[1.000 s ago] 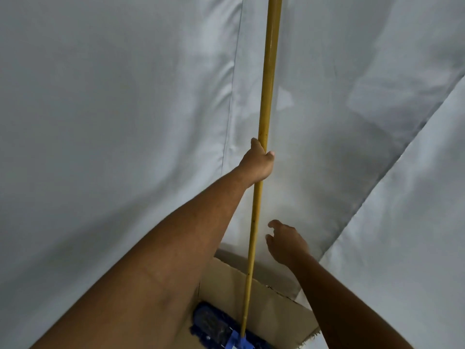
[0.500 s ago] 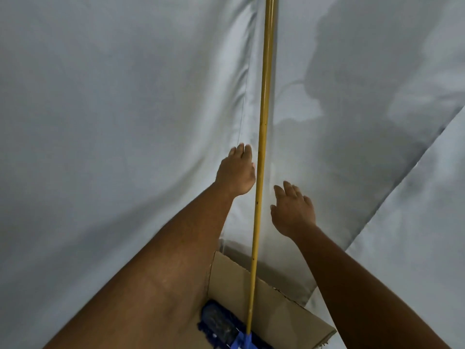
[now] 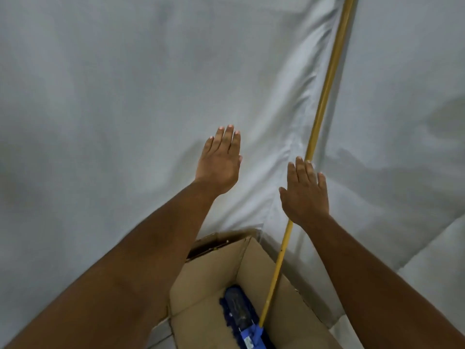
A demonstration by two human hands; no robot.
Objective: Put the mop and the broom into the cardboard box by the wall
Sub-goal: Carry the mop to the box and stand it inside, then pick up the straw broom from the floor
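The mop [image 3: 324,102] is stood in the cardboard box [image 3: 208,280], leant against the far sheet [image 3: 113,96]. The left hand [image 3: 219,162] and right hand [image 3: 305,195] are spread flat, holding nothing.

No legible text, numbers or brand marks. A small pale label [image 3: 247,341] sits on the blue mop head [image 3: 239,313] inside the cardboard box [image 3: 208,273]; its print is too small and blurred to read.

Mop [image 3: 324,102] head in cardboard box [image 3: 208,275]; handle apparently leaning on sheet [image 3: 125,96] behind.
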